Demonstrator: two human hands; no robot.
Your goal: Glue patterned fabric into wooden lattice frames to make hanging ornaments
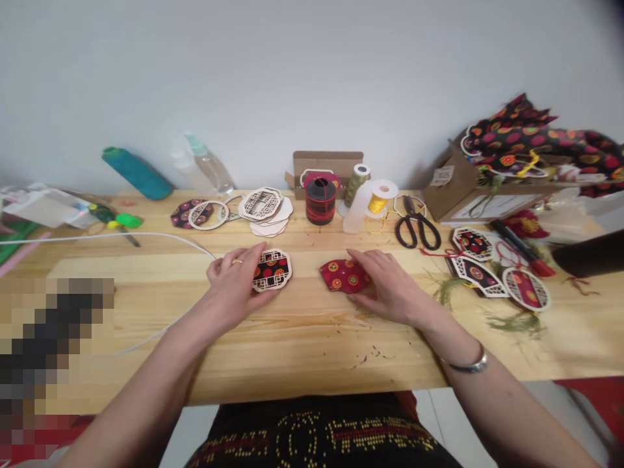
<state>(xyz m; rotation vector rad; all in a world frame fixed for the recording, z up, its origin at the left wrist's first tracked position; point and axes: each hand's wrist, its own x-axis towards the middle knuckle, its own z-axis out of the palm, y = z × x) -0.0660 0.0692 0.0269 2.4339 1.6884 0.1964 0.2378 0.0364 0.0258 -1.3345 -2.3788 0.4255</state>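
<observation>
At the far right corner of the bench (302, 354), I can read one number through the head camera: 3025, on a small white sticker (442, 174) fixed to the left face of a brown cardboard box (439, 200). The sticker sits slightly tilted, and its leading digit is soft to me, so I hold that one loosely. Low on the box's front face I see a larger white label (504, 203), partly crossed by green threads; whatever it may carry is too faint for me to read. At the bench's near edge, yellow dots on a black garment (253, 447) trace an oval ring, which I cannot confirm as a letter or number.
</observation>
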